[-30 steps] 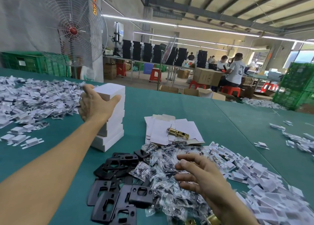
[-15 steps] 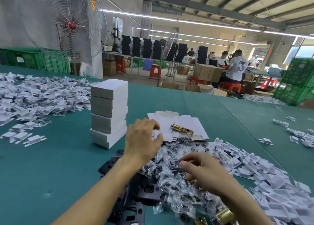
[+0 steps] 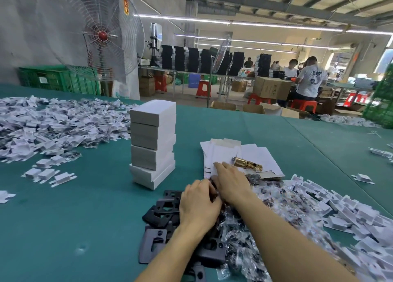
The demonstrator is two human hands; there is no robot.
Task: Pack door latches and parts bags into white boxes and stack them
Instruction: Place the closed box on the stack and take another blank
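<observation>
A stack of several closed white boxes (image 3: 152, 143) stands on the green table. To its right lie flat white box blanks (image 3: 225, 154) with a brass door latch (image 3: 247, 165) on top. My right hand (image 3: 231, 183) reaches over the near edge of the blanks, fingers stretched flat, fingertips left of the latch. My left hand (image 3: 197, 203) is curled right beside it, above black plastic plates (image 3: 158, 215). Something dark sits between the two hands; what it is stays hidden. A heap of clear parts bags (image 3: 244, 241) lies under my right forearm.
Folded white card inserts are heaped at the right (image 3: 350, 215) and far left (image 3: 53, 124), with loose ones (image 3: 49, 174) near the stack. A big fan (image 3: 95, 34) and green crates (image 3: 55, 79) stand behind the table. People work at benches in the background.
My left hand left the box stack and came down beside the right hand. My right hand moved forward from the parts bags to the edge of the flat blanks.
</observation>
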